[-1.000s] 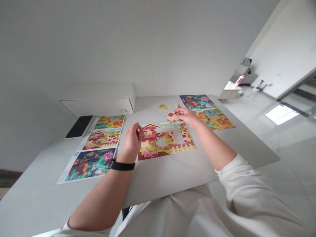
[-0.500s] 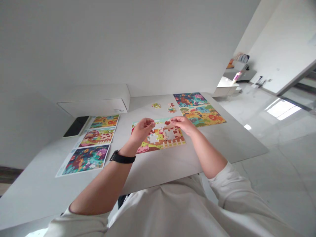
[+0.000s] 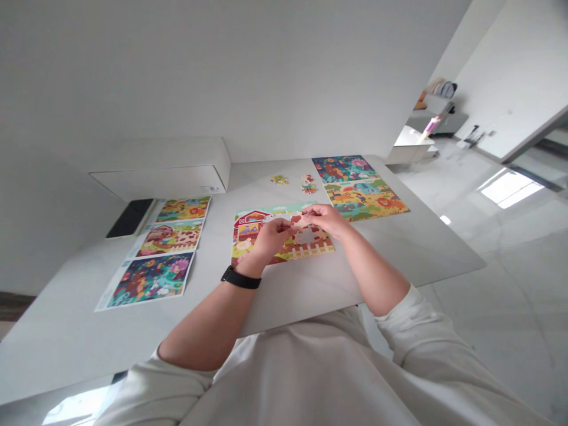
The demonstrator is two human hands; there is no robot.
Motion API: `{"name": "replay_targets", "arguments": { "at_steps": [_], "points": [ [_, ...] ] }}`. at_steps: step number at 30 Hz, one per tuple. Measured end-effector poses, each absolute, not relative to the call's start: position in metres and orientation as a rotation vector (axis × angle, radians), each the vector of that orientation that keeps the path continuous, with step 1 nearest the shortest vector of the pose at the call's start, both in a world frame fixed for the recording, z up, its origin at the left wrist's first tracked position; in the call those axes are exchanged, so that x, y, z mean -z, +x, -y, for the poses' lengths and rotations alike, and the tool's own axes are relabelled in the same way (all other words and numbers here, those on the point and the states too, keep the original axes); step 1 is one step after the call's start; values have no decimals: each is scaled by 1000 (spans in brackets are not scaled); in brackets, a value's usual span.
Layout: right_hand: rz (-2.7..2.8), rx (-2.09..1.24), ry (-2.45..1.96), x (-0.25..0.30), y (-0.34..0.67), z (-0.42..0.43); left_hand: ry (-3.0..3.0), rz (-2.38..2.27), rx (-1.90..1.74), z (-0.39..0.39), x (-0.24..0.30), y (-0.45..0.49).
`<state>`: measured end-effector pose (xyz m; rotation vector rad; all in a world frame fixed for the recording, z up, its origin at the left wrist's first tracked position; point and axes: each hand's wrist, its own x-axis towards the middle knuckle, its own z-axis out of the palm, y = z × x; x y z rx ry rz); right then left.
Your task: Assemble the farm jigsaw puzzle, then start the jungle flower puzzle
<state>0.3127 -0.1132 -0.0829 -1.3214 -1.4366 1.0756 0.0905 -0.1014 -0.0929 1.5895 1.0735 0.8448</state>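
Observation:
A farm jigsaw puzzle with a red barn, a cow and a white fence lies partly assembled on the table, with gaps showing the surface beneath. Over its right half, my right hand pinches a brown-and-white puzzle piece. My left hand, wearing a black watch, has its fingers closed at the left side of that same piece. Part of the puzzle's middle is hidden behind my left hand. Loose puzzle pieces lie beyond the puzzle: a green one and a small group to its right.
Three printed picture sheets lie on the left, with a dark phone-like slab beside them. A white box stands against the wall. Two assembled picture puzzles, a dark one and a yellow safari one, lie at the right.
My left hand has moved right, toward my right hand and the puzzle piece, uncovering the barn. My right hand stays over the puzzle's right half. The camera view has shifted slightly.

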Motion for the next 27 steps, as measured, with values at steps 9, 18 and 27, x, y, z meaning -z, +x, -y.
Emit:
{"name": "replay_targets", "arguments": {
  "at_steps": [9, 18, 27],
  "points": [
    [1438, -1098, -1282, 83, 310, 114, 1558, -1039, -843, 104, 93, 89],
    [1518, -1154, -1276, 79, 320, 119, 1711, -1082, -886, 104, 91, 83],
    [1652, -1165, -1419, 88, 332, 111, 1943, -1136, -924, 103, 91, 82]
  ]
}}
